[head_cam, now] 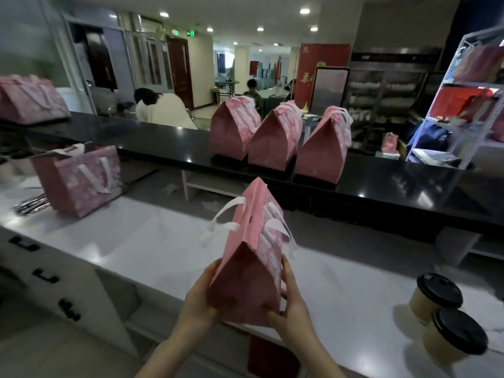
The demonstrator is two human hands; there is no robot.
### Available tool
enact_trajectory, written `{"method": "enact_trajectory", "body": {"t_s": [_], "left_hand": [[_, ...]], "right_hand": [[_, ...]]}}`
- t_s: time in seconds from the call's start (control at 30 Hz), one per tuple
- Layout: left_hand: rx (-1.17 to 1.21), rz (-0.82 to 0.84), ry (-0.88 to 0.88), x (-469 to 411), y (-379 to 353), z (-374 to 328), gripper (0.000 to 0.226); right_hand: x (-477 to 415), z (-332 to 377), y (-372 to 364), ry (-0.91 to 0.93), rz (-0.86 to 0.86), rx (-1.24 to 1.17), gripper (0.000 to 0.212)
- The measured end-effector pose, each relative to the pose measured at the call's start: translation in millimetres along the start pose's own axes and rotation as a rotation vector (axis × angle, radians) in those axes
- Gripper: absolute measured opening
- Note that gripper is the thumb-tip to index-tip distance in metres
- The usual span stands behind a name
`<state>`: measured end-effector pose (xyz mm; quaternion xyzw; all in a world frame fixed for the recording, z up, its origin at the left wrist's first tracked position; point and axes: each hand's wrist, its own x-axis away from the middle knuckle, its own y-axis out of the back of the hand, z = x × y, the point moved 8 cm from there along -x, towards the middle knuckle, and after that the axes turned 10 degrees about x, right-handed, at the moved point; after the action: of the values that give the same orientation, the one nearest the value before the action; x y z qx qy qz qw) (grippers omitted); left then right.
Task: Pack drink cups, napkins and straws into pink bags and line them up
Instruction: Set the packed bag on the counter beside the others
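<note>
Out on the left, a far-left bag (30,100) is seen closed on the black counter (409,181), and lower down an open bag (79,181) is stood on the white counter (136,241) with its mouth gaping, by the look of it not yet filled (dark wrapped sticks are laid just beside it, straws perhaps, too blurred to call). Now to the action: the left hand (200,298) is wrapped round the near bottom corner of the held bag (251,257), and that same end is clasped from the other side by the right hand (289,304), thumb laid on the end panel, so a firm two-handed hold is judged. The held bag is kept over the near edge of the white counter, tilted away, its top folded to a ridge, plain pink on the end, a pale blossom print on the side, and white ribbon handles flopped out both ways. The packing of this one is taken to be finished; the lining-up step is in hand. Beyond it, a row of three bags (274,137) is set side by side on the black counter, so a lift up and forward is called for, with the bag squared against that row. Far right, two lidded cups (436,296) are parked close together on the white counter, unpacked.
</note>
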<state>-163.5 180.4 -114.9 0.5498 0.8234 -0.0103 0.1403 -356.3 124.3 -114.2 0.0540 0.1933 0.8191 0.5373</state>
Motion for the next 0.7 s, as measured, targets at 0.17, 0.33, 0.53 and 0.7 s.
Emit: {"method": "enact_trajectory", "body": {"t_s": [0.17, 0.33, 0.53, 0.7], "left_hand": [[-0.008, -0.079, -0.034, -3, 58, -23, 0.069], [-0.075, -0.141, -0.065, -20, 119, -27, 0.075], [-0.080, -0.150, -0.128, -56, 205, -21, 0.071], [-0.119, -0.115, -0.172, -103, 276, -18, 0.074]], "right_hand": [[-17, 48, -42, 0.085, 0.069, -0.034, 0.108], [-42, 81, -91, 0.125, 0.107, -0.025, 0.108], [-88, 118, -167, 0.139, 0.106, 0.013, 0.111], [-137, 151, -226, 0.146, 0.081, 0.009, 0.110]]}}
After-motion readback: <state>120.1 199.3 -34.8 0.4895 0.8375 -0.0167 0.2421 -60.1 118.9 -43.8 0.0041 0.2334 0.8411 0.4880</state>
